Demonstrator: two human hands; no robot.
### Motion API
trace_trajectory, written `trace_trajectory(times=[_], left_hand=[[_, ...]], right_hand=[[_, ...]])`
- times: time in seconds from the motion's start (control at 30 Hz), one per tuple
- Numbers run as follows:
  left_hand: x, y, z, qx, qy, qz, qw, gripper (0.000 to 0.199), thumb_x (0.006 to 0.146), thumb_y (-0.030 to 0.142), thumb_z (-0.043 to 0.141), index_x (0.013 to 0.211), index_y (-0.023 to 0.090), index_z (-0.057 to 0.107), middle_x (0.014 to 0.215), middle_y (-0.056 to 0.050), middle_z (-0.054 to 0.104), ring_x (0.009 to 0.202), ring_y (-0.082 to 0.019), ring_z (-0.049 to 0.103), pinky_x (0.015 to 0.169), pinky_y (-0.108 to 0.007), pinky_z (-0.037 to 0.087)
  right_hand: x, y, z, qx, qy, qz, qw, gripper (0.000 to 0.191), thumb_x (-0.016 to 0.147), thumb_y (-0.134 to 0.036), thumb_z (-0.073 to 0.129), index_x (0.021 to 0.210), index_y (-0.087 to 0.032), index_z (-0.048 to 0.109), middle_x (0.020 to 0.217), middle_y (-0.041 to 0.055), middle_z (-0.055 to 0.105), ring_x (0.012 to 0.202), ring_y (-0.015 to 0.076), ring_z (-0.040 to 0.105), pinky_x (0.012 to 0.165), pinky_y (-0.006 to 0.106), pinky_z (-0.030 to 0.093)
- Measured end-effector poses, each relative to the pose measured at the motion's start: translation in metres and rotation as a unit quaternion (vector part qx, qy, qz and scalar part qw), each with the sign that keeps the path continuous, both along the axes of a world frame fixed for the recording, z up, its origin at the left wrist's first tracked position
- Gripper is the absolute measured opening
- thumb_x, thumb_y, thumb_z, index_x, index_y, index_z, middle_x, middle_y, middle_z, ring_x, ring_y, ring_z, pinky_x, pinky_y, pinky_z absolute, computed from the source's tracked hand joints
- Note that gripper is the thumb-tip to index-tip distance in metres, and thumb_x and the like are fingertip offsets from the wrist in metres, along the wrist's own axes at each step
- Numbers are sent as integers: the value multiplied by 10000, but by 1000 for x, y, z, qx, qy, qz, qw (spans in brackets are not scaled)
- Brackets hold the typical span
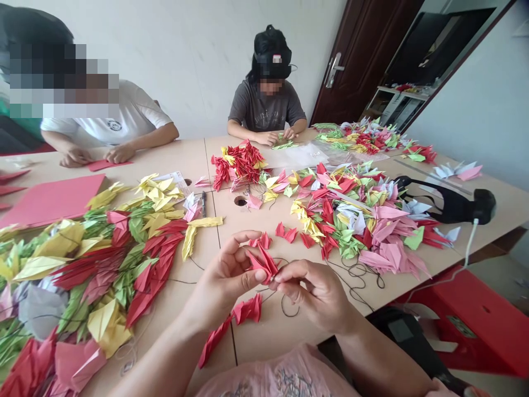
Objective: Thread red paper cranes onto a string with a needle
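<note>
Table (264, 333): its near-right edge is running past a red stool (490, 333).
Open room: tan tabletop is showing around the hands, between the left paper pile (136, 275) and the right paper pile (355, 215).
Left hand (231, 278): thumb and fingers are gripping a red folded paper (266, 264) above the table.
Right hand (320, 292): fingertips are meeting that paper's end; cannot tell whether they are pinching.
Background: white wall (165, 44) is standing behind two seated people (268, 105), near a dark door (357, 55).

Single head-worn camera looks forward and down over the table (182, 157) from the wearer's side. Left hand (237, 270) and right hand (316, 289) close up, lower centre; two seated co-workers (266, 107) farther off across it; white wall (185, 66) and dark brown door (359, 55) behind.
</note>
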State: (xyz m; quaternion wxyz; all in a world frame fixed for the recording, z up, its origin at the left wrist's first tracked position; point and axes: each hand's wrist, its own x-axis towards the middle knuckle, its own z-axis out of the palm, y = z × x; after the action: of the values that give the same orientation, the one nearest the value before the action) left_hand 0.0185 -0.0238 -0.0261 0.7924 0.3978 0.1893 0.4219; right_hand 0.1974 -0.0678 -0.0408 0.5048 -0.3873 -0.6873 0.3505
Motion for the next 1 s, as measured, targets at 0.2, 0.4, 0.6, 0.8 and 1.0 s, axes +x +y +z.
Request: trace_trajectory(times=[0.2,0.4,0.6,0.8,1.0], left_hand=[[0,0,2,-19,4,-6,1000,374,782,83,746,1104,232,626,798,4,730,721,-88,663,709,-177,534],[-2,-1,-3,2,38,23,999,492,786,105,747,1217,256,564,791,8,695,725,-93,632,711,-185,518],[-4,-3,-4,53,56,44,996,520,820,113,712,1269,288,517,841,10,682,740,-94,640,739,-204,545],[-3,-8,2,112,109,100,983,521,844,118,682,1284,326,497,906,8,697,837,-99,662,779,-185,559],[-4,-10,5,149,123,116,974,558,853,93,664,1307,363,485,908,19,698,836,-87,671,783,-165,562]], right_hand=[[0,3,-5,5,18,-9,1000,58,903,-278,641,904,-231,607,750,2,639,611,116,557,554,234,447],[-1,4,-7,1,36,-10,999,84,885,-225,650,912,-244,573,831,7,589,701,132,563,590,239,452],[-6,4,2,50,-27,-27,998,62,917,-163,571,915,-221,590,815,5,595,638,105,502,557,224,400],[-13,3,1,-58,28,-10,998,120,936,-245,526,826,-201,546,659,-35,464,542,96,403,495,227,342],[-17,3,1,-209,143,43,966,225,903,-390,567,799,-192,538,590,-58,418,498,85,363,462,212,319]])
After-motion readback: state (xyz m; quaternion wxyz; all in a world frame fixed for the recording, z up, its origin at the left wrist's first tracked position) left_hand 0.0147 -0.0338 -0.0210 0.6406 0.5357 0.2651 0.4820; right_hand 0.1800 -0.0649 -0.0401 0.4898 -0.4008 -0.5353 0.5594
